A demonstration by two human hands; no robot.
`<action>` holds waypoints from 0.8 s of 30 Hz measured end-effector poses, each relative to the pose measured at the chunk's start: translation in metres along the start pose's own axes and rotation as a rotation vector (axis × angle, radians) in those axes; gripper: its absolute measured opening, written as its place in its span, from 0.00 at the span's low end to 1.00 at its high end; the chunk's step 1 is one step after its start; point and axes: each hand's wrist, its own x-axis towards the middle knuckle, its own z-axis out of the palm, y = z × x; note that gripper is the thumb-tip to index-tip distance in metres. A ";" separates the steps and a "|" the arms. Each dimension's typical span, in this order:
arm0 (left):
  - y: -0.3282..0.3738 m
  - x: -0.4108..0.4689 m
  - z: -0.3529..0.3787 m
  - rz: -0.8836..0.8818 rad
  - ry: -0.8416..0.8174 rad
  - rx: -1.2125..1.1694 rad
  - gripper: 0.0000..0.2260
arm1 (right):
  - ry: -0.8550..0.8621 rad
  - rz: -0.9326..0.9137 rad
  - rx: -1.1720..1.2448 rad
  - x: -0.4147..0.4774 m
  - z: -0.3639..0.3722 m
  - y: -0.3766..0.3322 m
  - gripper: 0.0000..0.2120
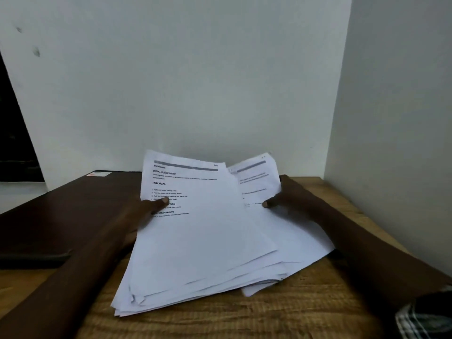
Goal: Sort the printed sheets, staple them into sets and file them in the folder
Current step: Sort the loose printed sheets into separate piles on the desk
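Printed sheets (203, 241) lie in a loose, fanned stack near the middle of the wooden bench (281, 311), their near corners splayed and uneven toward the viewer and their far edges lifted off the surface, close to the pale wall (195, 81). The top sheet carries headings (legible ones read "INITIAL SCENE SETUP" and "TASK GOAL") with a grey bar across its far end, and a second printed sheet (254, 177) sticks out from beneath it to the right, showing a similar grey bar. The left hand (146, 211) grips the stack at its left edge, the thumb pressed flat on the printed face of the top sheet and the fingers hidden under the paper. The right hand (283, 194) holds the right edge of the stack in the same way, thumb on top of the offset sheet, the other fingers behind it. Both hands are therefore closed on the paper, one on each side, with the stack between them and both forearms reaching in from the near corners. A dark brown folder (61, 211) lies flat on the bench to the left, just beside the left forearm, with a small pale label (100, 173) at its far edge.
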 end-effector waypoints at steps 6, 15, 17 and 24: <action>-0.016 0.034 -0.042 0.069 0.010 0.086 0.39 | -0.196 -0.019 0.622 -0.005 0.020 -0.018 0.17; 0.014 -0.008 -0.003 0.193 -0.021 -0.127 0.10 | -0.495 -0.015 0.677 -0.018 0.002 -0.038 0.21; 0.016 -0.010 -0.001 0.204 -0.022 -0.146 0.12 | -0.434 0.008 0.656 -0.020 -0.003 -0.037 0.22; 0.016 -0.015 0.008 0.139 -0.096 -0.157 0.15 | -0.029 -0.009 0.431 -0.027 0.001 -0.039 0.17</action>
